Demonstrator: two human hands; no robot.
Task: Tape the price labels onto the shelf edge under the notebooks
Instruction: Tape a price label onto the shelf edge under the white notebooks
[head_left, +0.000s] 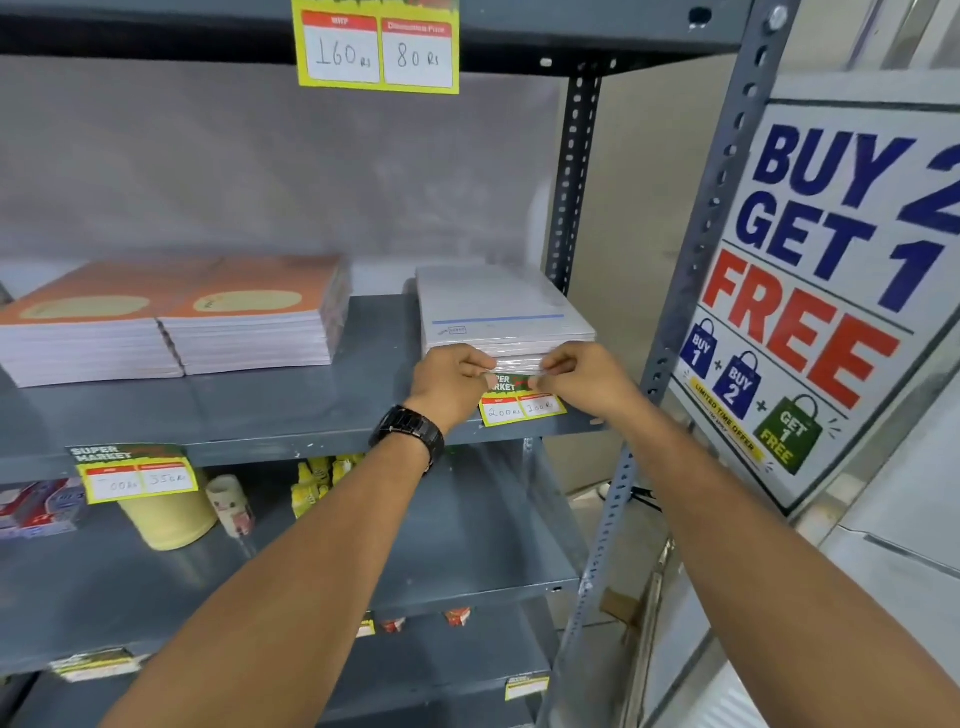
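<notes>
Currently a strip of clear tape (511, 370) is pinched between left hand (451, 378) and right hand (582, 378), stretched over a price label (521, 405) on the shelf edge (311, 441), directly below the white notebook stack (501, 312). Orange notebooks (171, 322) are stacked well left of it.

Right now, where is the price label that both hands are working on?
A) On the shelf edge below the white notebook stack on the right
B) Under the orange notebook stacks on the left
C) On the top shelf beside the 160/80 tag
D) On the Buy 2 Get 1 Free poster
A: the left hand and right hand pinch clear tape over the price label, directly beneath the white notebook stack.
</notes>
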